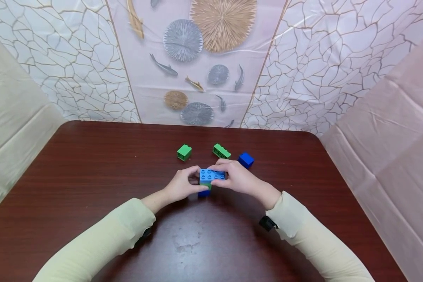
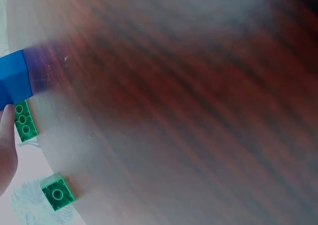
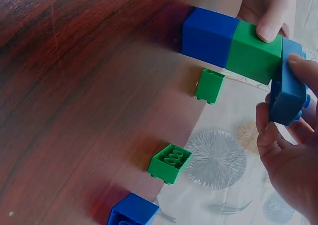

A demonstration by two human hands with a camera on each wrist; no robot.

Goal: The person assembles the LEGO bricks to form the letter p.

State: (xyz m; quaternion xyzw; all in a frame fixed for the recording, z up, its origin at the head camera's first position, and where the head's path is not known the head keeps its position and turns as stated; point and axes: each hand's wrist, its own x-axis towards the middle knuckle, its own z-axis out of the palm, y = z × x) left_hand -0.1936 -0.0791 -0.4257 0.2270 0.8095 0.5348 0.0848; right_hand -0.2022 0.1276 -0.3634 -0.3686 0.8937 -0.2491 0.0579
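In the middle of the table stands a small stack, with a dark blue brick (image 3: 208,36) at the bottom and a green brick (image 3: 254,50) on it. A longer, lighter blue brick (image 1: 212,175) lies across the top and juts out to the right, studs up. My right hand (image 1: 239,177) pinches this long brick by its overhanging part, thumb in front and fingers behind. My left hand (image 1: 180,184) grips the green brick from the left, its thumb on the near face. Only a finger (image 2: 7,130) and part of a blue brick (image 2: 16,78) show in the left wrist view.
Behind the stack lie a small green brick (image 1: 184,152), a longer green brick (image 1: 221,151) on its side and a dark blue brick (image 1: 246,159). Patterned cloth (image 1: 197,90) hangs at the back edge of the brown table (image 1: 102,164), with plain cloth at both sides.
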